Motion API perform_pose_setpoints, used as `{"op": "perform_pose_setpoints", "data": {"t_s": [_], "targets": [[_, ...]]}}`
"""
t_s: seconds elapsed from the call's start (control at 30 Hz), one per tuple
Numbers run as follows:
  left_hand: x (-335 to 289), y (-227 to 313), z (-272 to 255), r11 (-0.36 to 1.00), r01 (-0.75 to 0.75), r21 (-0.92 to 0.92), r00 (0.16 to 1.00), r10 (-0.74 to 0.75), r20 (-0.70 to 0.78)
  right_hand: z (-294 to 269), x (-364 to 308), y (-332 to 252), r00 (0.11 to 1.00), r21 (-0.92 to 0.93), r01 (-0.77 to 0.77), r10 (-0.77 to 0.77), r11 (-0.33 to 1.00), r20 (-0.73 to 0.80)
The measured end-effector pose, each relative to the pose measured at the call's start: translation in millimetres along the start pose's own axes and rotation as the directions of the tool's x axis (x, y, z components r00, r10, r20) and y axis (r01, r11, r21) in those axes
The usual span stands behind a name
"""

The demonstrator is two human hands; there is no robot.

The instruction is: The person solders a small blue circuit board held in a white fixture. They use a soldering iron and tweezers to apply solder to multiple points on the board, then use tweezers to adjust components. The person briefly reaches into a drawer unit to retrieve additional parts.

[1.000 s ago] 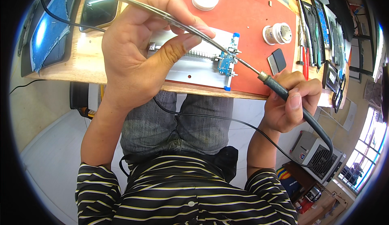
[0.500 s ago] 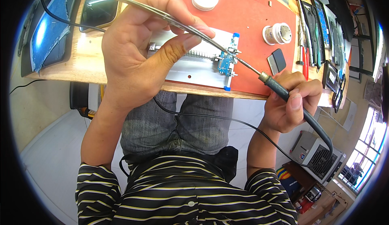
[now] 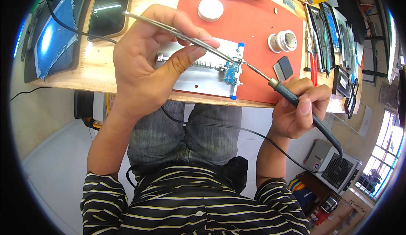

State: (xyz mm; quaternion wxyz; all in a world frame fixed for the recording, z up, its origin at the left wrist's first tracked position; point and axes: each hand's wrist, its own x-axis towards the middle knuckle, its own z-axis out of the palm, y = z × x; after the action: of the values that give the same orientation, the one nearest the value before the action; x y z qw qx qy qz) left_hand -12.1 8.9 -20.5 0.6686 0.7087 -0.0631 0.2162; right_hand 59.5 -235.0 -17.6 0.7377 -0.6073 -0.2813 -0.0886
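Red mat [image 3: 262,17] lying under a metal holder [image 3: 207,85], blue board [image 3: 230,73] sitting in it, white tub [image 3: 277,42] and dark block [image 3: 285,67] standing near, wooden table [image 3: 84,76] edge running just below, sticker showing on grey machine [image 3: 323,159], left hand [image 3: 146,68] pinching tweezers [image 3: 182,35], right hand [image 3: 299,110] gripping soldering iron [image 3: 286,94], both tips pointing boardward

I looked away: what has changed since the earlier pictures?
Mainly the view shifted: the red mat, round white container and blue circuit board now sit lower and slightly left in the picture. Nothing was taken up or let go. The left hand still holds the tweezers and the right hand still grips the soldering iron, both tips at the board. Any tip movement is too slight to tell.
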Motion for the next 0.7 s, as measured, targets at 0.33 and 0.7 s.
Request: {"op": "perform_pose_setpoints", "data": {"t_s": [0.33, 0.7], "targets": [[-5, 3, 4, 0.967, 0.034, -0.253, 0.990, -0.068, -0.126, 1, -5, 1, 0.991, -0.040, -0.003, -0.003, 0.999, -0.137], [-63, 74, -75, 0.940, -0.295, -0.172, 0.862, 0.184, -0.473, 124, 107, -139, 0.806, -0.467, 0.541, -0.273, 0.699, 0.525]]}}
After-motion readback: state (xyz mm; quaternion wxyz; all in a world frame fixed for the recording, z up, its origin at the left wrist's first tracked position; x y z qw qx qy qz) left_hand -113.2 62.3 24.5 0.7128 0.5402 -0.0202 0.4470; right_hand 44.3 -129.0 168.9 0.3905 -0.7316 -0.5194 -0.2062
